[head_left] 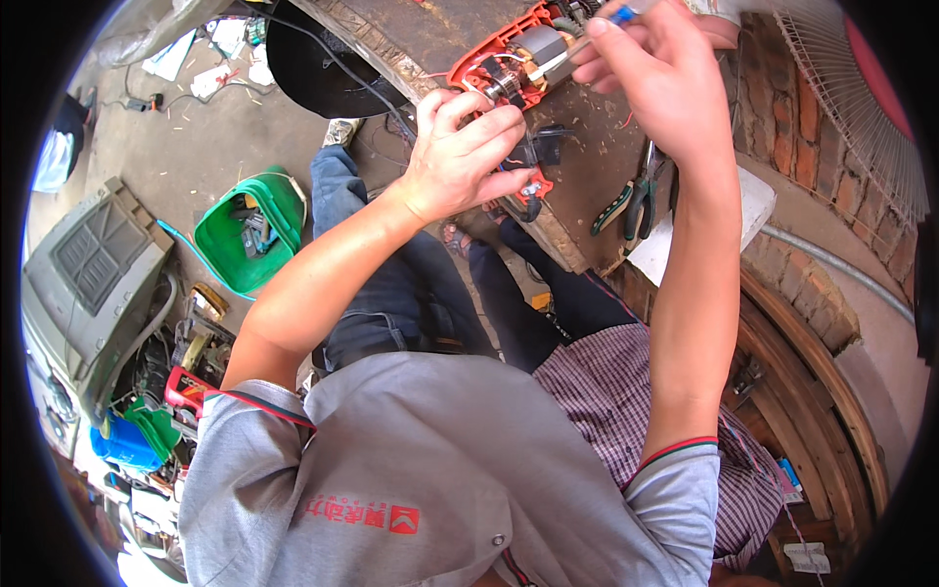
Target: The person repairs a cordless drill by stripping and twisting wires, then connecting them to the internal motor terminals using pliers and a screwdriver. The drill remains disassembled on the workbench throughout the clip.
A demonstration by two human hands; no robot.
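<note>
An opened power tool with an orange housing [541, 96] lies at the bench's far edge, its motor and wires bare. My left hand [465, 152] is closed on the near end of this housing, fingers curled over its rim. A black part [548, 147] and a small orange piece with a dark end [536, 188] sit beside that hand. Above the motor, my right hand [655, 73] is closed around a slim tool with a blue part [622, 15]. Its kind is unclear, since fingers and the picture's edge cover much of it.
Pliers [641, 201] and a white sheet [758, 205] lie near the right forearm. A fan [856, 108] stands at far right by bricks. A black basin [313, 73] and green bucket [210, 240] of tools are left. A person in a checked shirt [602, 391] is close by.
</note>
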